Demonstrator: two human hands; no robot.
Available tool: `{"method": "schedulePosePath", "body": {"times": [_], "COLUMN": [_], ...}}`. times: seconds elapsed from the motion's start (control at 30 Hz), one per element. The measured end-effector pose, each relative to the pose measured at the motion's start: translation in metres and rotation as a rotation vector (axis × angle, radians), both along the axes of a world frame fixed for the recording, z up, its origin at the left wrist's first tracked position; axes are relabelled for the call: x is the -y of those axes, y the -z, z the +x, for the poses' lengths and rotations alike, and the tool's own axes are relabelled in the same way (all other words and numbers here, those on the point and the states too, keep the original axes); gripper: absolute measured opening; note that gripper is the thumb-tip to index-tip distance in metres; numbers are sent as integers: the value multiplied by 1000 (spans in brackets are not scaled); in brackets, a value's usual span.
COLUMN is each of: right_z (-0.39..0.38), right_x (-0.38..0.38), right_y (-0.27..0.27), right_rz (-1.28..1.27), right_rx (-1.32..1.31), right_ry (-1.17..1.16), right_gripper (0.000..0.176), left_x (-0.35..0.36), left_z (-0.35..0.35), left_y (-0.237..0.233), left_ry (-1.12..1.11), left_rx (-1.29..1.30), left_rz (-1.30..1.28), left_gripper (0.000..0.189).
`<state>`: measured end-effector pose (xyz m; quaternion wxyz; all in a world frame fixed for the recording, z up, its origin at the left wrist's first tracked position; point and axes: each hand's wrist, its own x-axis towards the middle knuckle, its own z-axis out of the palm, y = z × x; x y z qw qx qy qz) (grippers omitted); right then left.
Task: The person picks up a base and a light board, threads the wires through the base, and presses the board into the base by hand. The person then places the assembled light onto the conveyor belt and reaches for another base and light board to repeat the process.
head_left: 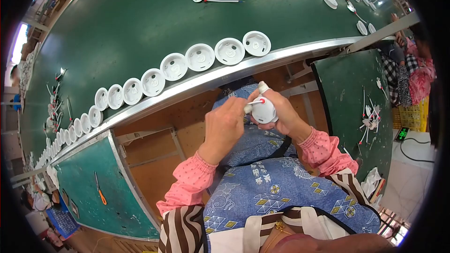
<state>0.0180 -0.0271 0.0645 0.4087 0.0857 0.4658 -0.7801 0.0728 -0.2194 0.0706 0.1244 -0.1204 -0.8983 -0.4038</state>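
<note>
While the right hand (283,112) cradles a white cap (264,113) over the blue apron (286,197), its fingers curled around the rim, the left hand (226,125) pinches the white cord (254,101) at the cap's red ring (262,100) between its fingers. Beyond them, white cups (200,57) line the green counter's (140,18) edge.

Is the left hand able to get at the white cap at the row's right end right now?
Probably yes: the white cap sits beside the table edge with nothing visibly blocking it, though the left hand seems busy pinching the white stem.
</note>
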Motion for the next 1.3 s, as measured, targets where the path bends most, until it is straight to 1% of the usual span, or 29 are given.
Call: {"method": "schedulePosePath", "body": {"times": [0.03, 0.1, 0.13, 0.23, 0.33, 0.43, 0.63, 0.73, 0.83, 0.87, 0.97, 1.0, 1.1, 1.13, 1.17, 1.23, 1.27, 1.3], "right_z": [-2, -4, -5, -8, -8, -5, -9, -12, -2, -2, -6, -9, -17, -22, -25, -34, -45, -51], "right_x": [-1, 1, 2, 2, 5, 7, 5, 10, 20, 21, 13, 10, 3, 2, 0, -1, -5, -8], "right_y": [-1, -4, -5, 6, 11, 13, 10, 2, 6, 4, -4, -5, -11, -13, -20, -50, -47, -63], "right_rz": [-43, -44, -44, -164, -162, -178, -264, -123, 0, 27, -8, -161, -362, -496, -471, -417, -451, -329], "right_rx": [46, 162, 222, 367, 421, 416, 531, 500, 301, 282, 280, 309, 377, 365, 255, 28, -58, -130], "right_ry": [4, 27, 37, -33, -60, -81, -118, -120, -147, -172, -176, -230, -232, -197, -197, -205, -206, -172], "right_gripper": [37, 45, 49, 47, 45, 45, 45, 43, 41, 39, 40, 42, 39, 42, 45, 52, 60, 56], "left_x": [5, 12, 15, 20, 24, 26, 26, 21, 15, 17, 30, 34, 39, 40, 43, 57, 69, 82], "left_z": [1, 1, 1, 0, -7, -22, -31, -32, -35, -40, -51, -51, -50, -49, -50, -60, -71, -84], "left_y": [-3, -8, -9, -20, -39, -51, -58, -70, -75, -75, -78, -80, -93, -100, -110, -132, -139, -148], "left_ry": [-19, -65, -57, -50, 40, 98, 216, 308, 394, 406, 375, 357, 306, 282, 241, 148, 85, 21], "left_rx": [-9, -29, -83, -158, -244, -301, -311, -380, -438, -436, -445, -442, -481, -496, -535, -619, -651, -683], "left_rz": [-50, -142, -149, -180, -373, -494, -545, -533, -577, -582, -536, -517, -493, -486, -537, -642, -694, -744], "left_gripper": [19, 16, 15, 15, 18, 20, 20, 17, 15, 15, 14, 13, 15, 16, 16, 17, 15, 14]}}
